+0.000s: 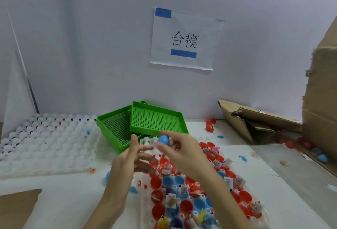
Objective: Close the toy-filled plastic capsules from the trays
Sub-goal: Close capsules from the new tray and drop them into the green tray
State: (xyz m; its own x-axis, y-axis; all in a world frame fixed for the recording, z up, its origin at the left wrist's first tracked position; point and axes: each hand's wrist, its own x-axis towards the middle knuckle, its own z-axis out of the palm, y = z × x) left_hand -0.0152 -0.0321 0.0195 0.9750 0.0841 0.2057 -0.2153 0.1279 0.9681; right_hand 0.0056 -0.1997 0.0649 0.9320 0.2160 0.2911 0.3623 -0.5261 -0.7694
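A light blue capsule (164,139) is held in the right hand (179,149). The white tray (145,208) is filled with red and blue capsule halves (184,192), in which small multicoloured toys and white tags are seen. Two bright green baskets (156,122) are patterned with a fine grid of holes. A translucent white tray (49,141) is covered in rows of rounded bumps. A white paper sign (186,39) is marked with black characters and two blue bars. Brown cardboard (255,119) is seen at the right. The table (63,201) is white.
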